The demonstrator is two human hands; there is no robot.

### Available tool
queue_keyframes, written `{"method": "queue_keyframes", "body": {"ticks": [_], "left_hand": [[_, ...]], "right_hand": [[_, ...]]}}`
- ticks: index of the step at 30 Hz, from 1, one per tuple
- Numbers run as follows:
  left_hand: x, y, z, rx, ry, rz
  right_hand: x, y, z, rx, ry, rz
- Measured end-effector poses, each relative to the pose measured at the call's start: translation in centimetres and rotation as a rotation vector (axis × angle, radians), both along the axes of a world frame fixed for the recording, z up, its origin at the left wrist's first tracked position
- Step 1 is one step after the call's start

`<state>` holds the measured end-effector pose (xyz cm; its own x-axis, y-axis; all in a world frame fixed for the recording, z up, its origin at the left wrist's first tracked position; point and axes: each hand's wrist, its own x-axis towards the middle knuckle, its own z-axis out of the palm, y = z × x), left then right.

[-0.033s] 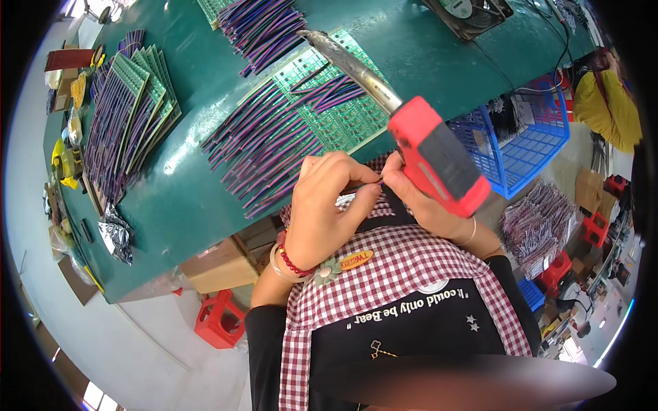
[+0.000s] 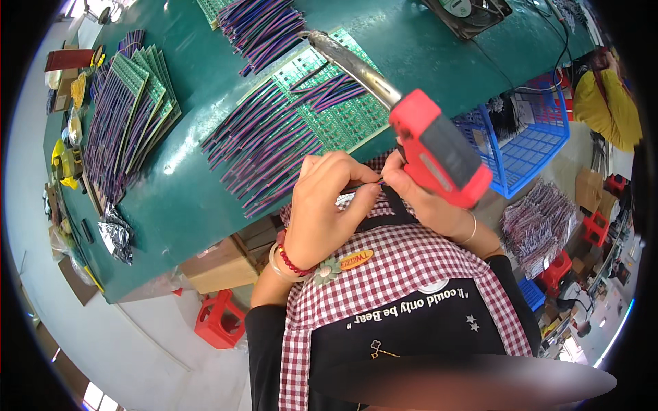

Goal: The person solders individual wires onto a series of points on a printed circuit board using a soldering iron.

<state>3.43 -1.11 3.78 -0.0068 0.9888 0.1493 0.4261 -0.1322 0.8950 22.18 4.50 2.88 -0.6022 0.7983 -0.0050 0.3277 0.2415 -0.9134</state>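
Note:
Both hands meet just off the near edge of the green table. My left hand pinches a thin dark wire between thumb and fingers. My right hand touches the wire's other end and grips a red soldering gun. The gun's metal barrel points up-left over a green circuit board panel. Rows of purple and blue wires lie fanned out beside the panel, just beyond my left hand.
A stack of boards with wires lies at the table's left, and another wire bundle at the top. A blue basket hangs to the right. A red stool and a cardboard box sit below. A person in yellow works far right.

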Motion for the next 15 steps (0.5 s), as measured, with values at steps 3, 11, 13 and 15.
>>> {"method": "queue_keyframes", "body": {"ticks": [3,11,13,15], "left_hand": [[0.2,-0.2,0.4,0.001,-0.002,0.01],[0.0,-0.4,0.3,-0.074,-0.034,0.101],[0.0,-0.4,0.2,-0.106,-0.079,0.139],[-0.2,-0.8,-0.7,-0.18,-0.789,0.16]], "right_hand": [[-0.6,-0.3,0.2,-0.431,0.348,-0.178],[-0.8,-0.3,-0.8,-0.475,0.586,-0.248],[-0.4,-0.6,-1.0,-0.388,0.456,-0.157],[-1.2,-1.1,-0.8,-0.406,0.565,-0.202]]}}
